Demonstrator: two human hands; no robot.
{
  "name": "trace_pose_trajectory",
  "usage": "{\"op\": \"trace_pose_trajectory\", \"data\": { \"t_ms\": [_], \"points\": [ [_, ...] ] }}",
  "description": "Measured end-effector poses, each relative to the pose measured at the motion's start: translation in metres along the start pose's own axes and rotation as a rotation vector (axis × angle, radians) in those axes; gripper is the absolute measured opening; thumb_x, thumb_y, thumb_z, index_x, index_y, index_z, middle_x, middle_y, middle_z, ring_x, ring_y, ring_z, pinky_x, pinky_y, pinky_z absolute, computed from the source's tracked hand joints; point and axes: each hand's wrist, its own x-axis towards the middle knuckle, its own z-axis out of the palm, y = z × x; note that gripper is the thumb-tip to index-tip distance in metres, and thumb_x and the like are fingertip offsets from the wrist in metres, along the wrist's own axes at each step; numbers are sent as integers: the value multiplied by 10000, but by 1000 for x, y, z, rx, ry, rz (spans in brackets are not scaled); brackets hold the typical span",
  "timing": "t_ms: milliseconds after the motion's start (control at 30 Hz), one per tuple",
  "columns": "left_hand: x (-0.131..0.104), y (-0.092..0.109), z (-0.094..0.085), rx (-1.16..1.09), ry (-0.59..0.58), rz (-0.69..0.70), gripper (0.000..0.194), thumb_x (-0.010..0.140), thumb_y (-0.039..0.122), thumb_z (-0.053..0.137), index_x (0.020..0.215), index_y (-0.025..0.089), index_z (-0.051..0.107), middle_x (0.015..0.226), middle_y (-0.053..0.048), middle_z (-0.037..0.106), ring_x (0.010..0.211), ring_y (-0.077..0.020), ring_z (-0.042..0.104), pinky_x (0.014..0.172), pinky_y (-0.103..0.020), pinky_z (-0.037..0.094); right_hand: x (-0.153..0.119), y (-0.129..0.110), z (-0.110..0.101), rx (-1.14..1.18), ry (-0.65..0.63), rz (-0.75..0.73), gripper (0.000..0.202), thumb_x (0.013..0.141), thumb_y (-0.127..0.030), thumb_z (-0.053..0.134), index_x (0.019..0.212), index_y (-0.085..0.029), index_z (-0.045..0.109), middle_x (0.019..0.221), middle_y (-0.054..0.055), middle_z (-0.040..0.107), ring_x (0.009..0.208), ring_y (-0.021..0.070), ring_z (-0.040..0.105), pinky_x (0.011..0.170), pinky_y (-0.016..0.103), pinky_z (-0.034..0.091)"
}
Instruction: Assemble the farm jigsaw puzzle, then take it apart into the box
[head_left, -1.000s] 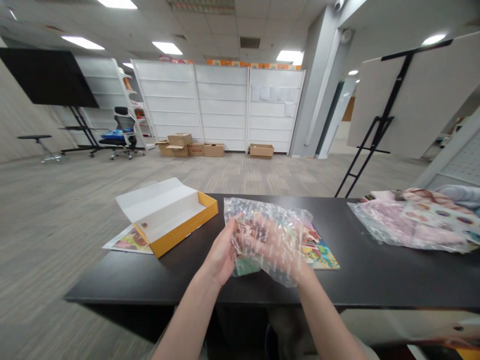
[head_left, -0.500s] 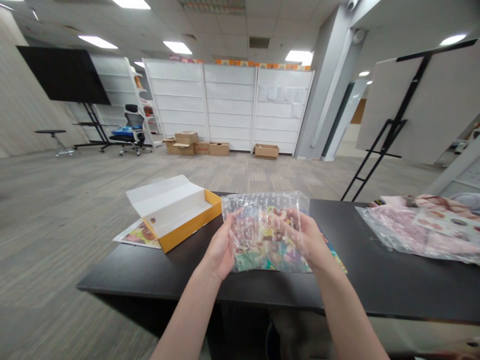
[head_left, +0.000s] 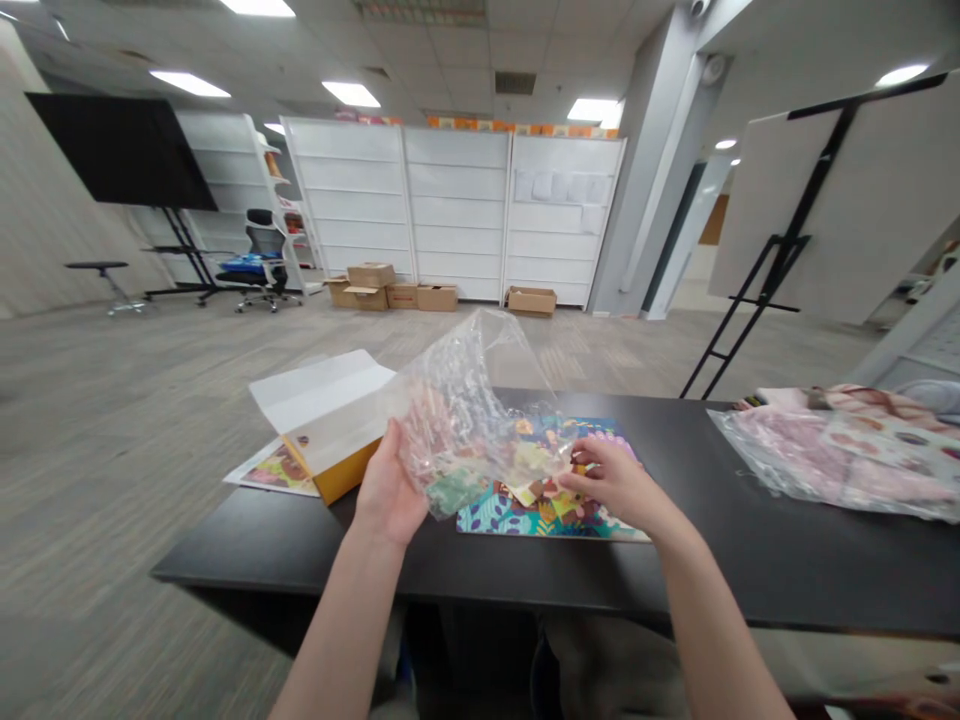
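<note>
A clear plastic bag (head_left: 480,380) with colourful pieces inside is gripped at its left side by my left hand (head_left: 391,490). The bag is tilted, its mouth toward the right. Below it lies a colourful illustrated board (head_left: 495,515) on the black table (head_left: 300,555). Several loose pieces (head_left: 566,500) rest on the board near the bag's mouth. My right hand (head_left: 611,480) is over the right part of the board, fingers curled at the pieces and the bag's edge; what they hold, if anything, is too small to make out.
An open yellow box (head_left: 352,475) with a white lid stands on the left of the table, over a printed sheet (head_left: 277,470). Plastic-wrapped pink fabric (head_left: 847,465) lies on the right. Behind the table stand cardboard boxes (head_left: 371,285) and an easel (head_left: 780,250).
The bag has moved left and up and is now tilted, with pieces lying on the board. My right hand has left the bag's right side and is lower, by the pieces.
</note>
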Motion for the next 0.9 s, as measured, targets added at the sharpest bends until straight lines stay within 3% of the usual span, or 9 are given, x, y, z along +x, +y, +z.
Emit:
{"op": "trace_pose_trajectory", "data": {
  "t_ms": [100, 200, 267, 333, 433, 533, 600, 733, 900],
  "points": [
    [-3, -8, 8, 38, 21, -17, 442, 1043, 383, 374, 1366, 161, 579, 1109, -130, 759, 1056, -277, 718, 1003, -469, 540, 0, -4, 9, -210, 34, 9, 164, 731, -302, 720, 870, -220, 691, 740, 24, 710, 666, 205, 673, 589, 295, 515],
    [-6, -10, 14, 86, 48, -26, 411, 1042, 353, 391, 1337, 154, 597, 1057, -120, 768, 997, -261, 736, 971, -444, 562, -1, -14, -1, -316, 251, 1, 112, 738, -280, 695, 821, -205, 699, 744, 50, 715, 681, 217, 670, 631, 318, 507],
    [-8, -12, 16, 114, 57, -38, 392, 1037, 346, 414, 1318, 154, 608, 1025, -112, 771, 950, -252, 746, 946, -432, 576, -3, -25, -10, -205, 432, -43, 178, 795, -356, 663, 845, -189, 698, 763, 67, 720, 678, 209, 668, 634, 317, 511],
    [-9, -16, 17, 136, 68, -49, 381, 1035, 351, 424, 1306, 162, 615, 1006, -103, 772, 885, -236, 753, 919, -426, 589, -7, -40, -15, -1, 503, -108, 272, 836, -438, 640, 887, -175, 687, 757, 69, 718, 641, 191, 660, 588, 293, 509],
    [-10, -26, 22, 170, 69, -72, 374, 1035, 361, 423, 1303, 183, 615, 1007, -91, 769, 824, -215, 751, 889, -424, 601, -15, -61, -6, 169, 260, -200, 298, 861, -452, 642, 949, -171, 689, 766, 56, 728, 632, 181, 667, 565, 272, 518],
    [-13, -37, 30, 221, 62, -90, 378, 1028, 376, 442, 1308, 188, 611, 1034, -96, 765, 856, -219, 752, 875, -399, 604, -21, -71, 11, 85, -112, -285, 259, 916, -414, 596, 953, -199, 734, 805, 37, 749, 713, 193, 690, 646, 285, 542],
    [-14, -44, 35, 254, 61, -103, 383, 1026, 376, 447, 1313, 181, 609, 1058, -108, 763, 899, -227, 751, 879, -384, 600, -22, -71, 21, -5, -257, -318, 270, 941, -401, 567, 909, -215, 759, 798, 31, 749, 715, 195, 684, 654, 290, 540],
    [-16, -51, 38, 260, 14, -118, 377, 1022, 369, 460, 1305, 177, 619, 1122, -126, 751, 1013, -250, 731, 911, -378, 585, -20, -63, 27, -102, -306, -308, 260, 935, -385, 565, 980, -241, 777, 762, 36, 750, 631, 200, 661, 601, 305, 535],
    [-15, -54, 36, 247, -15, -145, 352, 1017, 364, 479, 1265, 177, 644, 1140, -128, 747, 1055, -260, 719, 918, -371, 582, -15, -56, 26, -200, -205, -341, 252, 934, -332, 547, 949, -275, 791, 854, 66, 781, 783, 264, 721, 769, 385, 566]
  ]
}}
